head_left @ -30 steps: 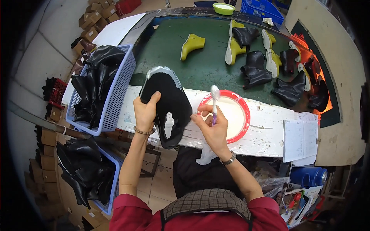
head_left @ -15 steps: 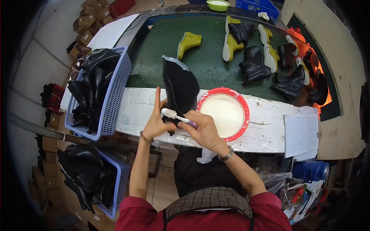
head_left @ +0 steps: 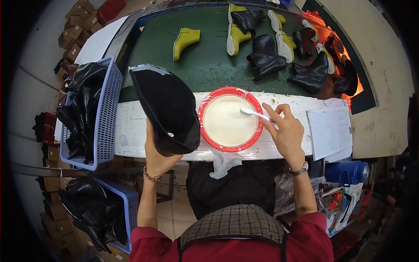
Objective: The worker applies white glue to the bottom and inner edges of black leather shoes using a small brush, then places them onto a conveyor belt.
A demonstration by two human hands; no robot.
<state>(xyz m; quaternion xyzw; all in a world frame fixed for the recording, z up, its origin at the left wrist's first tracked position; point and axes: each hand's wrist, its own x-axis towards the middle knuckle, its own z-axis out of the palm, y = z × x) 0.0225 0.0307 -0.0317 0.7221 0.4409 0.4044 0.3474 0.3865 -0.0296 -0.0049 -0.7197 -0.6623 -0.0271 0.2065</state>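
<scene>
My left hand (head_left: 159,153) is closed on the lower end of a black boot upper (head_left: 168,109). The upper's wide opening faces me, with a pale coating along its top edge. Pinched in my right hand (head_left: 287,134) is a white toothbrush (head_left: 258,115) with a purple handle. Its bristle end is at the creamy white liquid (head_left: 224,124) inside a red-rimmed bowl (head_left: 230,149); whether the bristles dip in I cannot tell. The bowl stands on a white bench (head_left: 131,131), to the right of the upper.
A blue basket (head_left: 110,109) of black uppers flanks the bench at left, another basket (head_left: 132,209) below it. On the green surface (head_left: 205,72) lie yellow boot-shaped forms (head_left: 186,41) and black uppers (head_left: 266,56), near an orange-glowing opening (head_left: 361,91). Papers (head_left: 322,131) lie at right.
My right hand has moved right, away from the upper, bringing the toothbrush to the bowl. My left hand has gone from spread fingers to gripping the upper, which is now turned with its opening toward me.
</scene>
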